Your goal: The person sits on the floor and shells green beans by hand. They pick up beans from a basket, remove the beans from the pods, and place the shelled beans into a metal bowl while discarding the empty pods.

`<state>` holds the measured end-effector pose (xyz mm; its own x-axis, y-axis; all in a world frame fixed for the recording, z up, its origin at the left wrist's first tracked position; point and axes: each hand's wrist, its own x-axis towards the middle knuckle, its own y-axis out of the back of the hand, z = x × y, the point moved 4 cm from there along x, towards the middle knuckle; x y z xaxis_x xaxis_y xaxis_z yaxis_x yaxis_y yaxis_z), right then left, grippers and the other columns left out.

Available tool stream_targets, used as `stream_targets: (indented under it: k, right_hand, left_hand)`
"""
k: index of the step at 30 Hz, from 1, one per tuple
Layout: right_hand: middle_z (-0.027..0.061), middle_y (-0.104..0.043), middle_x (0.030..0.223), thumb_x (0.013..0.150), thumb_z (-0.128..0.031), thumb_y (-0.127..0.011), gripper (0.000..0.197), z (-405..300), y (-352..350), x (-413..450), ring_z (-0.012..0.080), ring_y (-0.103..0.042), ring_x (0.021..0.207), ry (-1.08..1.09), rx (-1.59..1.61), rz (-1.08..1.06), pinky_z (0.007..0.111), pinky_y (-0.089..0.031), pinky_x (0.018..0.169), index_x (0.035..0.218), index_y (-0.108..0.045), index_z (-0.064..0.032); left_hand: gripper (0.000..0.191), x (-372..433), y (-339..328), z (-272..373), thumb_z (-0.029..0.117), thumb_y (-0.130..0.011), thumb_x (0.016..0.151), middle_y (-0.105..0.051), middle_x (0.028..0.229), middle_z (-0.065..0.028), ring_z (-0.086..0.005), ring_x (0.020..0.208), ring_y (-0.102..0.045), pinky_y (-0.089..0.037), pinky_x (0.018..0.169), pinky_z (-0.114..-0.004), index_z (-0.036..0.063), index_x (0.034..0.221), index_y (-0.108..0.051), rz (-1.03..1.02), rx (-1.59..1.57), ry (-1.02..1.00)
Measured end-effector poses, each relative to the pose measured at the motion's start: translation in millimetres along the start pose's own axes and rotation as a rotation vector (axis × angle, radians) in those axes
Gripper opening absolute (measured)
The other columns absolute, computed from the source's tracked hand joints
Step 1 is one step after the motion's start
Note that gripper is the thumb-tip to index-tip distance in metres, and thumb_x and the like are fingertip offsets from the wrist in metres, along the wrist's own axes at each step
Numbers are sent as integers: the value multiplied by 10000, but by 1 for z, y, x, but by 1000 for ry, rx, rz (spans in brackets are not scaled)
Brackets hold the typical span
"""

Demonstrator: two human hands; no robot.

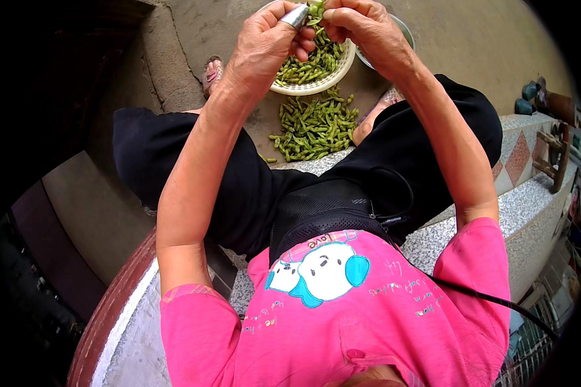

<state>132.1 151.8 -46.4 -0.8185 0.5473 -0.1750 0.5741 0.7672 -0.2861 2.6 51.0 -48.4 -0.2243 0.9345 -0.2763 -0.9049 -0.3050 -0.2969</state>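
Note:
At the top of the head view, my left hand (266,46) and my right hand (368,31) meet above a white plastic basket (314,88). A shiny metal sheath (295,17) covers my left thumb. Between the fingertips of both hands is a green bean pod (315,10), partly hidden by the fingers. More green pods (314,65) fill the visible part of the basket. Just below its rim, a heap of pods (317,128) lies on the floor between my feet.
A round bowl (411,36) shows partly behind my right wrist. My legs in dark trousers (193,159) spread either side of the pods. Speckled stone steps (431,244) run to the right, with a small wooden stool (552,157) and blue-green shoes (525,99) there.

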Motion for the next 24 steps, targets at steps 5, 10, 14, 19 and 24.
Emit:
stream_targets:
  k: [5,10,14,19,24]
  right_hand:
    - [-18,-547,655,894,-114,-618,107,-7,-2,-2,61,-498,590,146,-257,76,230,-404,547,821,-596,-40]
    - [56,-551,626,841,-71,-668,133,-25,-16,-9,111,-536,568,557,-773,274,301,-446,529,838,-549,-13]
    - [76,-602,668,841,-35,-653,128,-24,-19,-12,117,-595,626,476,-714,196,301,-485,579,932,-570,1]
    - [45,-644,779,902,-43,-629,113,-6,-15,-5,97,-618,696,240,-216,74,255,-506,624,995,-584,4]
    - [67,-660,853,964,-124,-609,135,-8,-15,-2,101,-640,721,93,118,-55,248,-545,667,1019,-573,-7]
  left_hand:
    - [171,-2,-5,8,180,-506,1013,-611,723,-2,-61,590,-561,-462,527,-203,49,971,-607,66,174,-60]
    - [188,-10,-18,36,125,-533,967,-574,652,-108,-188,573,-568,-445,544,-342,6,822,-534,280,876,-426]
    - [141,-12,-22,36,78,-565,915,-547,651,-176,-271,576,-570,-446,571,-399,-18,819,-526,302,939,-525]
    - [135,-12,-24,44,67,-574,910,-545,639,-140,-217,568,-551,-442,556,-362,-8,809,-524,248,924,-554]
    - [140,-9,-14,38,79,-576,924,-529,646,-42,-107,602,-486,-429,548,-312,3,814,-534,162,772,-450]
